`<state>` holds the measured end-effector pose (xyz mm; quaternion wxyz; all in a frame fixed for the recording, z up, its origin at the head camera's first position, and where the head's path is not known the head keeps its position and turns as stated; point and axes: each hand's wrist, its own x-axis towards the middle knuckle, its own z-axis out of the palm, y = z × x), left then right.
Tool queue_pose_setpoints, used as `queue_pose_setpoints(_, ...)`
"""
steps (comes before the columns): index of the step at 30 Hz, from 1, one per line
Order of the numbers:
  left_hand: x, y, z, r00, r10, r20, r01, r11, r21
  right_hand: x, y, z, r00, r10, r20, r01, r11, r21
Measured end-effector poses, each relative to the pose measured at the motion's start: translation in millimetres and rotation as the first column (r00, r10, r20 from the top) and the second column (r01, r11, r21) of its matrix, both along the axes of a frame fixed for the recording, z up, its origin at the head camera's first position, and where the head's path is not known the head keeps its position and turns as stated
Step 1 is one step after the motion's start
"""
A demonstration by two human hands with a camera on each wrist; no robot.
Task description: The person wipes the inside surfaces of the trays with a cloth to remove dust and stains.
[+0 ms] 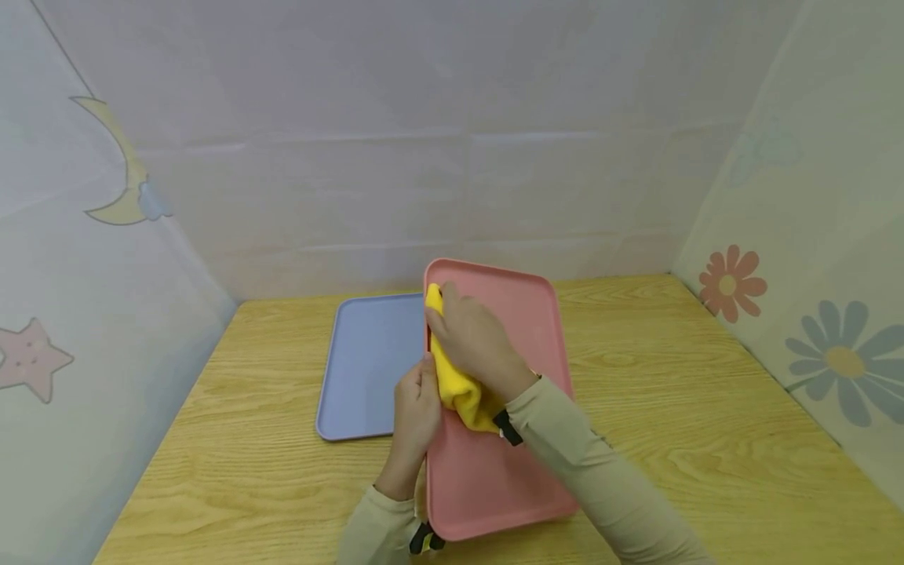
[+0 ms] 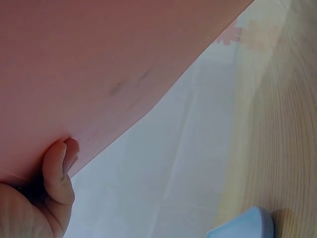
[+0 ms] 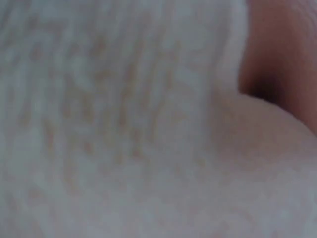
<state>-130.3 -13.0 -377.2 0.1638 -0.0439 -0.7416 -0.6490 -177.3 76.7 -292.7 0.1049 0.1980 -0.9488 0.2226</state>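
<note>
In the head view a pink tray point(image 1: 508, 479) is held up at a tilt above the table. My left hand point(image 1: 417, 404) grips its left edge, thumb on the front; the left wrist view shows curled fingers point(image 2: 60, 171) against the tray's underside point(image 2: 99, 74), which bears a few dark smudges. With my right hand point(image 1: 473, 333) I hold a bunched yellow cloth point(image 1: 452, 384) against the tray's left rim, near the upper corner. The right wrist view is blurred, filled mostly by the pale sleeve point(image 3: 109, 109).
A blue tray point(image 1: 374, 361) lies flat on the wooden table point(image 1: 268, 439), partly behind the pink one. Pale sheets point(image 1: 353, 188) stand around the table's back and sides, printed with a moon, a star and flowers.
</note>
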Motion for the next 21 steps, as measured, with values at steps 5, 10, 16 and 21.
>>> queue_pose_setpoints(5,0.3,0.5,1.9,1.0,0.006,0.022,-0.006,1.0,0.012,0.9,-2.3,1.0,1.0,-0.007,-0.015,0.007,1.0,0.014)
queue_pose_setpoints(10,2.1,0.7,1.5,1.0,0.007,-0.012,-0.007,1.0,0.023,1.0,-0.9,-0.4,0.999,-0.017,-0.029,0.018,1.0,0.026)
queue_pose_setpoints(16,3.1,0.5,0.9,1.0,0.003,-0.002,-0.003,0.999,0.034,2.3,2.1,-2.0,0.997,-0.03,-0.078,0.035,0.998,0.059)
queue_pose_setpoints(21,2.0,0.3,0.1,1.0,0.012,-0.011,-0.012,1.0,0.016,1.2,5.3,-3.1,0.996,-0.046,-0.071,0.05,0.997,0.062)
